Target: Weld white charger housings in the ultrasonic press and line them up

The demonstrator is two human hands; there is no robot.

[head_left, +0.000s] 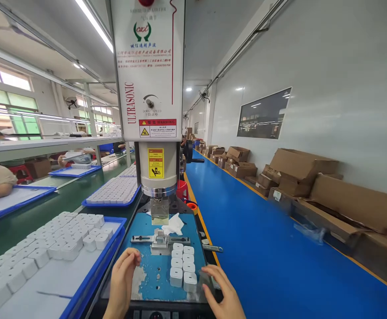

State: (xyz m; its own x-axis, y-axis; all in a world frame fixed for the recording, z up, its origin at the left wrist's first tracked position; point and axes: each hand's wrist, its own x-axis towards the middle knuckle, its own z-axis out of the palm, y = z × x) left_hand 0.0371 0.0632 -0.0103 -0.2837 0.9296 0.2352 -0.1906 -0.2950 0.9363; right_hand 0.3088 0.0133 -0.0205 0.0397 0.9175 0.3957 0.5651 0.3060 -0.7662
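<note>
Left hand [122,277] is hovering by the blue plate [149,266], bunched narrow, can't tell if holding; right hand [225,292] is hanging wide beside the white blocks [176,263].

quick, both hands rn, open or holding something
Left hand: curled, nothing visibly held; can't tell if fully closed.
Right hand: open, empty, beside the white blocks.
</note>
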